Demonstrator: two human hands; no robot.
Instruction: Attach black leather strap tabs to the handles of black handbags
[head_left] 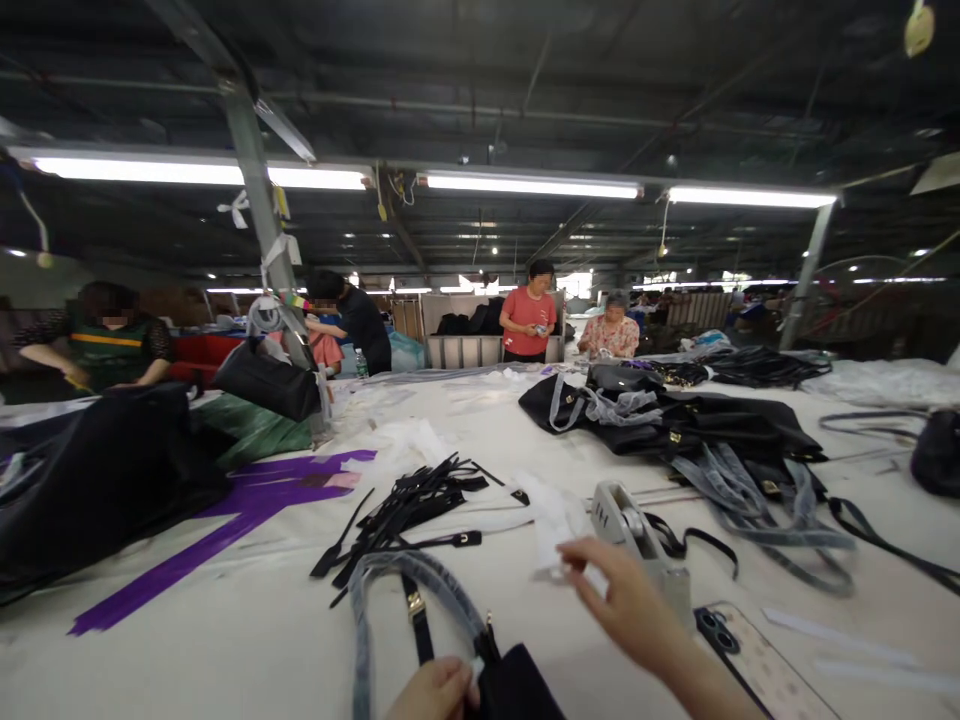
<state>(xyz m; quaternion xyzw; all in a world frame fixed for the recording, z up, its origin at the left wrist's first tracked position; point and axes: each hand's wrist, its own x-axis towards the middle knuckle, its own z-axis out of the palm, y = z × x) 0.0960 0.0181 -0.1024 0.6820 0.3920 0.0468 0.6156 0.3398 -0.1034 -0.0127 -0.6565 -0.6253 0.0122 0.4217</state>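
Note:
My left hand (439, 690) is closed at the top of a black bag (521, 685), by the base of its handle. That handle (420, 565) is wrapped in clear plastic and arches up over the table. A black strap with a gold buckle (415, 602) lies inside the arch. My right hand (619, 605) is raised beside a grey tape dispenser (637, 540), thumb and fingertips drawn together. What they pinch, if anything, is too small to make out. Crumpled white sheeting (551, 515) lies just beyond those fingertips.
Loose black straps (412, 515) are heaped mid-table. Black bags (712, 420) are piled at the right, a large black bag (105, 480) and purple strips (255, 505) at the left. A phone (757, 655) lies right of my forearm. A metal post (262, 190) rises at left; several people work beyond.

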